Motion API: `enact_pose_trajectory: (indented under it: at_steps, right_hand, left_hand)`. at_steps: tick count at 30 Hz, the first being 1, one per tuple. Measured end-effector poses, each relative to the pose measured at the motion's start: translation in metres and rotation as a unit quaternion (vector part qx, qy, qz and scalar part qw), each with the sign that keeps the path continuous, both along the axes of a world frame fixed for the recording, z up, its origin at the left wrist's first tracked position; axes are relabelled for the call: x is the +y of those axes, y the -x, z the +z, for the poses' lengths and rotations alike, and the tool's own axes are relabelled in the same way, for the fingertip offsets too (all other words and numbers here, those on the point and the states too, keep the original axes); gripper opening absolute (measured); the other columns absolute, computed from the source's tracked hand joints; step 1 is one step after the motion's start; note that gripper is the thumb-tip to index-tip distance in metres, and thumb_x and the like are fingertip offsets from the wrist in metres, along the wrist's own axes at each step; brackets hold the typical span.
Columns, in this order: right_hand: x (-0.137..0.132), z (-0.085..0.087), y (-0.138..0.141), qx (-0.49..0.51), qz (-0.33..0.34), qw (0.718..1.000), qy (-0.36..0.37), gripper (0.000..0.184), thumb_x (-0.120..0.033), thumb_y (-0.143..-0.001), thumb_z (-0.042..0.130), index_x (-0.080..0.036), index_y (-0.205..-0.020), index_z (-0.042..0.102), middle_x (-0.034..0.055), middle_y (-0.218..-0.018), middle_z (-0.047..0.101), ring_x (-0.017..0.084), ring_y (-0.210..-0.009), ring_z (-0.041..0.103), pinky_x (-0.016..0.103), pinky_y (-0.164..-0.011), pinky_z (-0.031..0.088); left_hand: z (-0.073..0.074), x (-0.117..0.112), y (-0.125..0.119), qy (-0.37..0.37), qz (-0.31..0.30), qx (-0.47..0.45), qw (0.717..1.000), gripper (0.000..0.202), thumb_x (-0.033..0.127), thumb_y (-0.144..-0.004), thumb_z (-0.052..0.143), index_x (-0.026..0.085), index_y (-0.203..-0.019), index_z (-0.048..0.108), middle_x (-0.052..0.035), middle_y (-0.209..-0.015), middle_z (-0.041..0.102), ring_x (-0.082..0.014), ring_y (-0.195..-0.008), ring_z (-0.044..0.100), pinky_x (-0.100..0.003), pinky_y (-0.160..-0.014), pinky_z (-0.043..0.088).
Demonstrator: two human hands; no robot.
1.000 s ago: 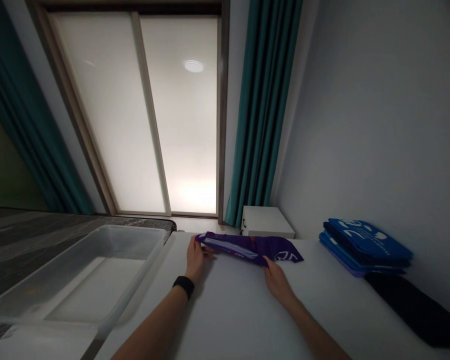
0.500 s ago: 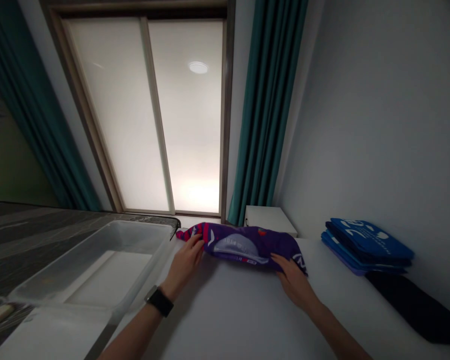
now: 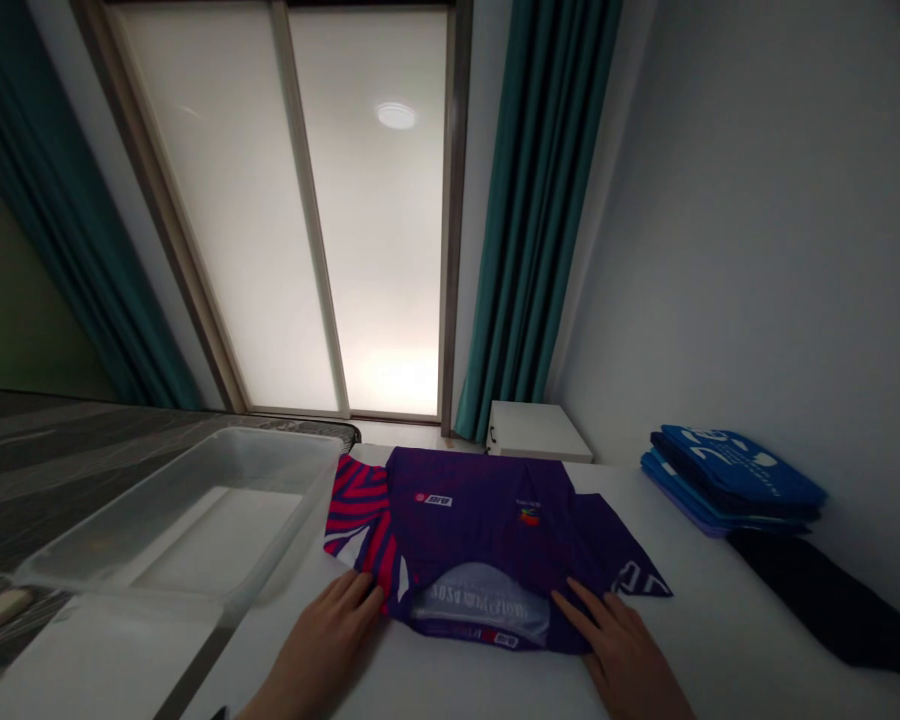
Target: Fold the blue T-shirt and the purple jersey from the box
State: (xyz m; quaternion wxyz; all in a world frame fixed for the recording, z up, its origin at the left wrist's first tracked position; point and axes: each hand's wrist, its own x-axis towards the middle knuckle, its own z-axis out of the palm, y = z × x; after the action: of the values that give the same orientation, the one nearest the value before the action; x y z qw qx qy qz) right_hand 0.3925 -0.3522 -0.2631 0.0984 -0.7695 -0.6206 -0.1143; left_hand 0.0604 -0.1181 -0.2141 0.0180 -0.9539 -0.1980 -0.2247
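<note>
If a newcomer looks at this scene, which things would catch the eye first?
Probably the bright, pale door panels at the back, between teal curtains. Next, the purple shirt with its red-striped left-side sleeve, spread on the white table, touched by the left hand and right hand. Then the folded blue stack at the right, near the wall.

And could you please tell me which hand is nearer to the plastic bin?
Left. The left hand touches the shirt by its striped sleeve, right of the bin; the right hand is farther off, beyond the neckline.
</note>
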Motion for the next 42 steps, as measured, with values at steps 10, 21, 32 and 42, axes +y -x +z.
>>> enact_pose_trajectory:
  at_steps: [10,21,32,42]
  right_hand:
    - [0.029,0.034,0.001,0.057,-0.011,0.997,-0.059,0.047,-0.01,-0.085,0.038,-0.021,-0.122,0.066,0.0074,-0.118,0.068,0.025,-0.109,0.06,0.044,-0.098,0.046]
    - [0.06,0.025,0.044,0.119,-0.017,0.99,0.074,0.062,-0.047,-0.099,0.029,-0.012,-0.149,0.034,0.0102,-0.156,0.029,0.026,-0.145,0.026,0.049,-0.119,0.021]
    - [0.039,0.04,0.05,0.113,-0.019,0.983,0.146,0.068,-0.058,-0.097,0.024,-0.017,-0.151,0.029,0.006,-0.158,0.023,0.026,-0.147,0.02,0.052,-0.119,0.016]
    - [0.079,0.046,0.069,0.113,0.026,0.986,0.117,0.065,-0.05,-0.099,0.023,-0.011,-0.151,0.028,0.0073,-0.158,0.023,0.025,-0.147,0.019,0.046,-0.12,0.015]
  left_hand:
    - [0.027,0.011,-0.044,0.055,-0.052,-0.004,0.997,0.045,0.013,-0.09,0.044,0.022,-0.134,0.051,-0.0081,-0.13,0.061,-0.0231,-0.117,0.056,-0.039,-0.1,0.045]
    - [-0.017,0.02,-0.069,0.058,-0.053,0.096,0.992,0.056,0.044,-0.101,0.035,0.019,-0.151,0.031,-0.011,-0.156,0.032,-0.0268,-0.144,0.029,-0.05,-0.115,0.028]
    - [-0.01,-0.01,-0.054,0.068,-0.037,0.116,0.99,0.062,0.052,-0.1,0.033,0.023,-0.154,0.023,-0.0093,-0.157,0.03,-0.0278,-0.145,0.026,-0.05,-0.116,0.025]
    - [-0.001,-0.024,-0.087,0.103,-0.092,0.121,0.983,0.064,0.052,-0.099,0.035,0.02,-0.153,0.025,-0.0086,-0.158,0.028,-0.0242,-0.147,0.023,-0.046,-0.119,0.021]
